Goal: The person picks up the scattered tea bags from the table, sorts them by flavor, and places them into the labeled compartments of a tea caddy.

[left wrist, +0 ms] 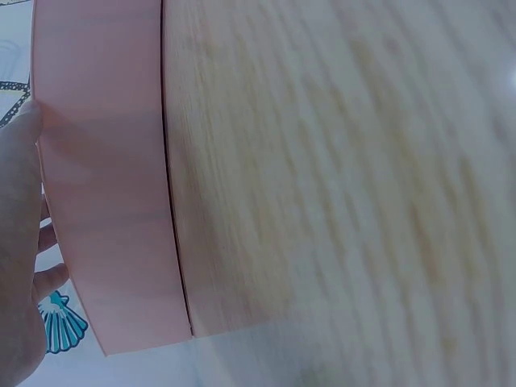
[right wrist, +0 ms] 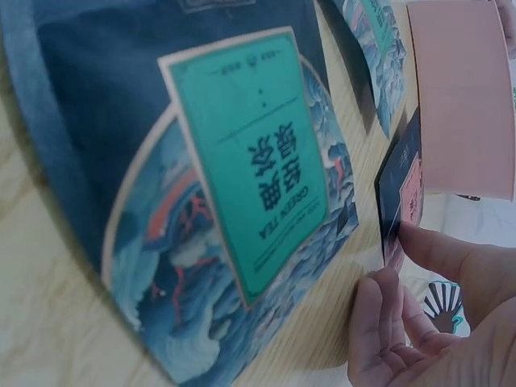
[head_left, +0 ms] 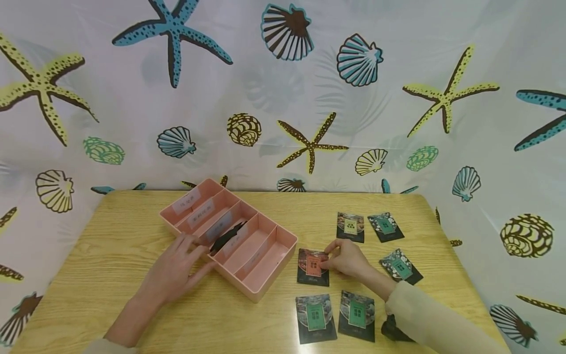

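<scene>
A pink divided box [head_left: 252,290] stands aslant left of the table's middle, with paper labels in its compartments. One compartment holds a black packet [head_left: 227,238]. My left hand [head_left: 177,270] rests at the box's near-left rim, its fingers loosely bent; the left wrist view shows the outer wall [left wrist: 105,185] beside the hand [left wrist: 20,242]. Right of the box, my right hand [head_left: 349,258] pinches the right edge of a red-labelled tea packet [head_left: 313,275]. Up close in the right wrist view, the thumb of the hand [right wrist: 435,322] presses on this packet [right wrist: 391,189].
Two green-labelled tea packets [head_left: 316,319] [head_left: 357,314] lie at the near side. Beyond the right hand are a yellow-labelled packet [head_left: 350,233] and two more green ones [head_left: 386,227] [head_left: 401,267]. A dark object [head_left: 393,329] is partly hidden under the right sleeve. A patterned curtain [head_left: 265,98] hangs behind.
</scene>
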Demonstrator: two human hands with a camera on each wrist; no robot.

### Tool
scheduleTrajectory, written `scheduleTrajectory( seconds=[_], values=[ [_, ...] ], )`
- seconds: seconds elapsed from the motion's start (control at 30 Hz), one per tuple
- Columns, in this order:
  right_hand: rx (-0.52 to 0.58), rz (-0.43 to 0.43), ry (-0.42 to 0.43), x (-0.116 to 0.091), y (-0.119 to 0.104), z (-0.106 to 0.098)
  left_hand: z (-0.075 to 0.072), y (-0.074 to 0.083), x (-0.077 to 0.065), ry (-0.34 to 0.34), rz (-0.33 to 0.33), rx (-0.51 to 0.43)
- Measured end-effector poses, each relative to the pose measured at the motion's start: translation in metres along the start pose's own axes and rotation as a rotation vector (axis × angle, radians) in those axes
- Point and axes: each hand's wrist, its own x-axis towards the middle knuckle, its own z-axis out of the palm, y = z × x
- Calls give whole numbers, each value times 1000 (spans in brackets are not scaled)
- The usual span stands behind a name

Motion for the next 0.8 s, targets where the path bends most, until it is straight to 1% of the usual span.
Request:
scheduleTrajectory(
  seconds=[0.1,0.33,0.63,0.8],
  values=[
    [-28,-20,4,0,0,0,0,0,0,3,-2,-2],
    [-40,-32,-6,3,-1,-4,1,0,0,3,-8,-5],
    [-150,-66,-25,8,-1,-10,1,0,0,-3,-11,-3],
    [-166,-74,-32,13,-1,-13,0,1,0,-6,-16,0]
  ],
)
